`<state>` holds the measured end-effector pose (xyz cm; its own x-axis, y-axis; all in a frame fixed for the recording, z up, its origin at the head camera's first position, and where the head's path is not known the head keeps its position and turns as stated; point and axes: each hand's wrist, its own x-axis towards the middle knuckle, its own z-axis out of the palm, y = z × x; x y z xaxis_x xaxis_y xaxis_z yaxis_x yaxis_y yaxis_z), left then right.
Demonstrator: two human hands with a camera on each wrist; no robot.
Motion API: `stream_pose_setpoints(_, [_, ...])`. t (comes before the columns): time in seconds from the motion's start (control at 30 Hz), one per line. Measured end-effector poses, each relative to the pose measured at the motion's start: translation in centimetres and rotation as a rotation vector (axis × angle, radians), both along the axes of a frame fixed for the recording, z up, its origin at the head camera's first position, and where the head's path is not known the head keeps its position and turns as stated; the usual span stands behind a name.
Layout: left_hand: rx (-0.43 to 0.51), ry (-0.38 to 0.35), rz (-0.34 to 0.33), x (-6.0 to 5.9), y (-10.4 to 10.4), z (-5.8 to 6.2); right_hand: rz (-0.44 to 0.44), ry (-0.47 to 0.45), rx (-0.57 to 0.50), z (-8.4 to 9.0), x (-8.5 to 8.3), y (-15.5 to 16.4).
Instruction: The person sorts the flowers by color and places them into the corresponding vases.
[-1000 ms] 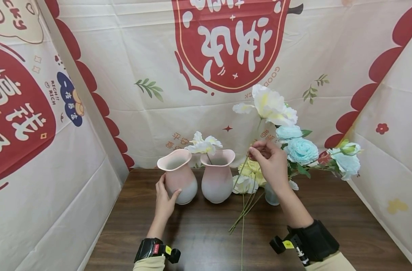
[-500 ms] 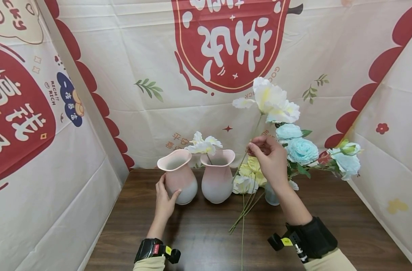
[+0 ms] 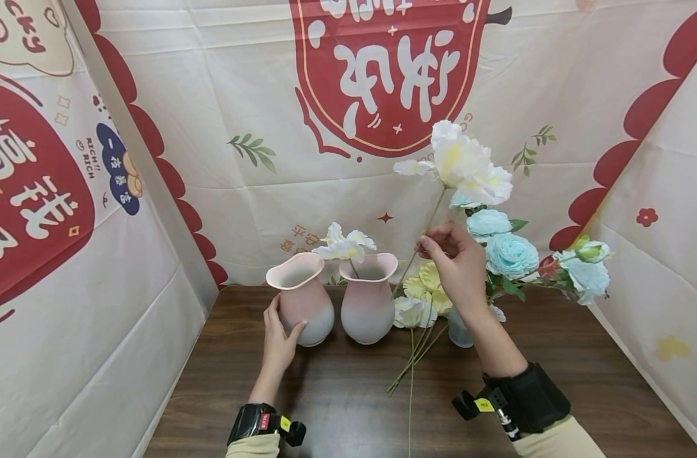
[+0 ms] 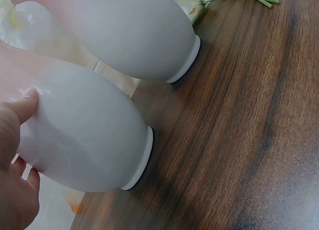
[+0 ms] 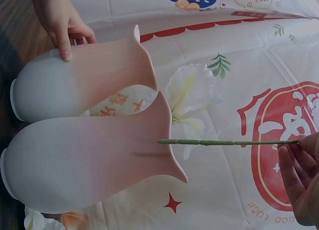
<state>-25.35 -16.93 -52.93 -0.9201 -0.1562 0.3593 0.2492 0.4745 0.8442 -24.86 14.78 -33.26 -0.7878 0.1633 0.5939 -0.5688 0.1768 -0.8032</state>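
Observation:
My left hand (image 3: 281,340) grips the left vase (image 3: 309,308), pink above and pale grey below, with the thumb across its front. Beside it stands a matching vase (image 3: 368,312), and a white flower (image 3: 342,247) leans out of its mouth. Up to the right, my right hand (image 3: 459,264) pinches the thin stem of a large white flower (image 3: 465,165) with a yellow centre. In the right wrist view the green stem (image 5: 214,142) slants from the fingertips to the second vase's rim, its lower end overlapping the outside of the neck.
Yellow and white flowers (image 3: 422,296) lie right of the vases, their crossed stems (image 3: 414,362) reaching toward the front of the wooden table (image 3: 337,401). Behind my right forearm, blue flowers (image 3: 511,256) stand in a small translucent vase (image 3: 460,329). A printed cloth (image 3: 239,210) hangs close behind.
My right hand has risen slightly, lifting the white flower so its stem's lower end comes up beside the second vase. The left hand and both vases stay in place.

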Motion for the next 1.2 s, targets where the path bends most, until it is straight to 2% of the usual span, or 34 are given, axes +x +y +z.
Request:
stream_pose_setpoints(0.43, [0.001, 0.001, 0.005, 0.1, 0.1, 0.0, 0.010, 0.056, -0.025, 0.4, -0.4, -0.6])
stream_pose_setpoints(1.2, [-0.002, -0.004, 0.002, 0.0, 0.0, 0.1, 0.005, 0.122, -0.003, 0.9, -2.0, -1.6])
